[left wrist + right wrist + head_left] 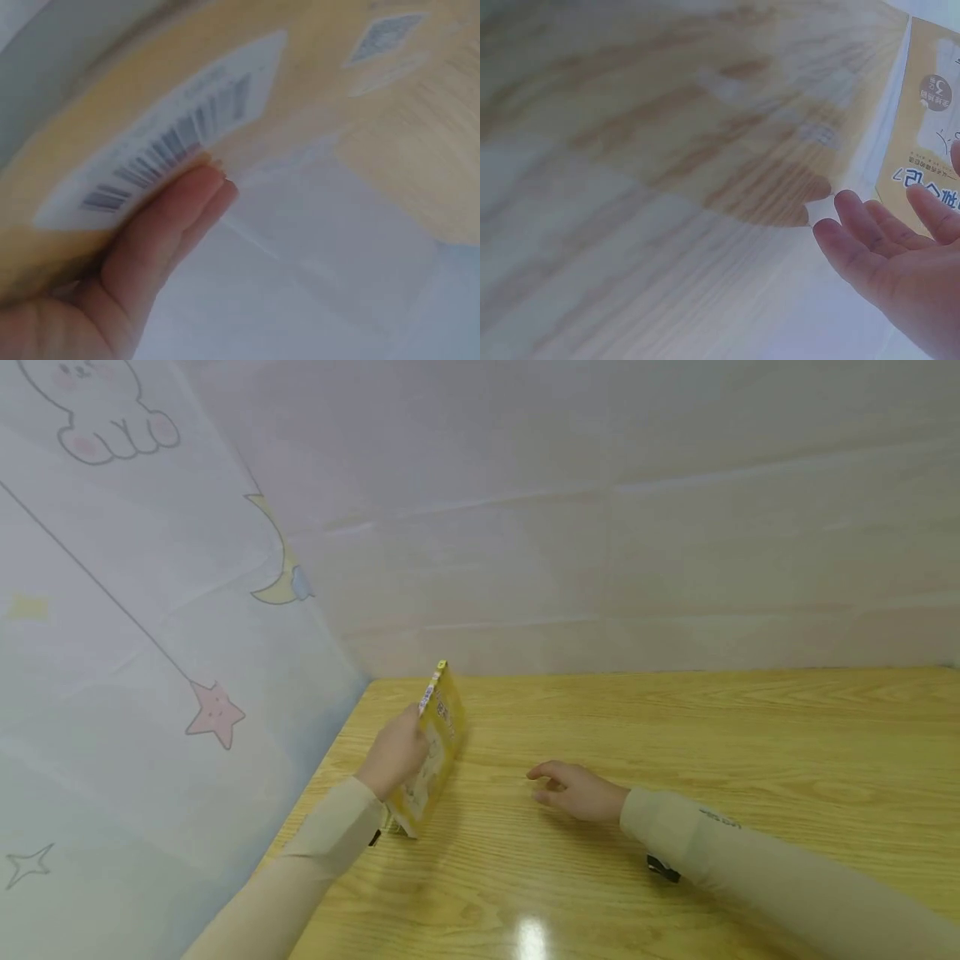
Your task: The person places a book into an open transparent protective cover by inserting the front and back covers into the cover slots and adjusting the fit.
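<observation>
My left hand grips a yellow paperback book by its spine side. The book is held on edge over the left part of the table, front cover turned to the right. Whether its lower edge touches the table, I cannot tell. In the left wrist view, fingers press against the back cover beside a barcode label. To the right of the book, my right hand is held with loosely bent fingers and nothing in them. The right wrist view shows part of the front cover beyond that hand.
The wood-grain table runs up to a pale sheet along the back. On the left hangs a sheet printed with a moon, a star and an animal. A small black object shows beneath the right sleeve.
</observation>
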The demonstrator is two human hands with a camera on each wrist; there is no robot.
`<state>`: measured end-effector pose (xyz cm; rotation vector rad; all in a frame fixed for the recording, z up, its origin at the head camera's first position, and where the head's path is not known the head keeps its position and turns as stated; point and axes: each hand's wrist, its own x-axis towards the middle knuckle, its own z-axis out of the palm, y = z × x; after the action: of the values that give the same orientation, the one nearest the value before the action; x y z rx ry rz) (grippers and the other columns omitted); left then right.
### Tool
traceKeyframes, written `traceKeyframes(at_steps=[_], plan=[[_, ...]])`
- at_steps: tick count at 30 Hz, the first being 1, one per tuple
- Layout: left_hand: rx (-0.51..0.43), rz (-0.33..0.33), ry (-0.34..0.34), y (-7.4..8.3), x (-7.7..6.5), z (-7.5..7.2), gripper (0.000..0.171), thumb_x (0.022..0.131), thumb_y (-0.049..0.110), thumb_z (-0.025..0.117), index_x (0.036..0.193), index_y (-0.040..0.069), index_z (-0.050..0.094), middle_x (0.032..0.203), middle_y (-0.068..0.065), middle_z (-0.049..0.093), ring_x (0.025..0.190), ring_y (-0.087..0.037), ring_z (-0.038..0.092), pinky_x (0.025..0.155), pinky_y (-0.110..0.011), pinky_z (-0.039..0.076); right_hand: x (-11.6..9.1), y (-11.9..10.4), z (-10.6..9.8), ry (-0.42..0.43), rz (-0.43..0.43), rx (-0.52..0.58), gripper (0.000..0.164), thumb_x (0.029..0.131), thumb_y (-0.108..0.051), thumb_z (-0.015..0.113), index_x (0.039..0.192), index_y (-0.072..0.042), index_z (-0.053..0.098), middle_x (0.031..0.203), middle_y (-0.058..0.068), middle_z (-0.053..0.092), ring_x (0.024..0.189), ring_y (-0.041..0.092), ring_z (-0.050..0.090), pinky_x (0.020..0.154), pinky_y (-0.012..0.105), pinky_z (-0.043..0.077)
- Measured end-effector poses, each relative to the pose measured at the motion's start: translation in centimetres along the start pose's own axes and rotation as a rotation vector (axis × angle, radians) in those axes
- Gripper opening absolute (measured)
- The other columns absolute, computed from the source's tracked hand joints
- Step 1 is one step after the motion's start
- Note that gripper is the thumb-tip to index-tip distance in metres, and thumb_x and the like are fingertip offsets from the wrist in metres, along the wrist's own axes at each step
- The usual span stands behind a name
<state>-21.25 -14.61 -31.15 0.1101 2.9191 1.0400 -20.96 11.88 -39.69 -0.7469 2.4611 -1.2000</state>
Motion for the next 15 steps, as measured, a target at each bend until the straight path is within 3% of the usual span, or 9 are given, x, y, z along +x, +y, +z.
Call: traceKeyframes(at_steps=[6,12,15], plan=[[-0.091,-0.01,0.0,-0.09,-0.23,-0.31,0.045,0.097,-0.001,0.036,0.141,-0.001,0.04,0.128,-0.028,0.056,0.096,-0.038,0.066,0.068,-0.042,0.058,-0.08,-0.18,0.07,-0.01,0.005,0.02,0.041,0.1,-0.017,0.056,0.134,0.005,0.05,0.136,0.021,0.05,0.116,0.036,0.052,0.093,0.052,0.045],[-0.146,-0.009,0.031,-0.16,-0.25,-0.4,0.038,0.097,-0.001,0.038,0.134,-0.004,0.045,0.102,-0.022,0.064,0.072,-0.026,0.067,0.058,-0.034,0.057,0.14,-0.21,0.19,-0.007,-0.005,0.029,0.041,0.1,-0.016,0.055,0.135,0.006,0.049,0.135,0.022,0.051,0.116,0.036,0.053,0.093,0.052,0.046],[-0.179,-0.025,0.038,-0.39,-0.18,-0.39,0.039,0.097,0.0,0.039,0.135,-0.004,0.046,0.097,-0.019,0.064,0.069,-0.023,0.065,0.059,-0.034,0.056,0.22,-0.25,0.27,-0.002,-0.005,0.044,0.043,0.101,-0.017,0.054,0.136,0.008,0.047,0.137,0.024,0.05,0.116,0.036,0.053,0.093,0.051,0.046]])
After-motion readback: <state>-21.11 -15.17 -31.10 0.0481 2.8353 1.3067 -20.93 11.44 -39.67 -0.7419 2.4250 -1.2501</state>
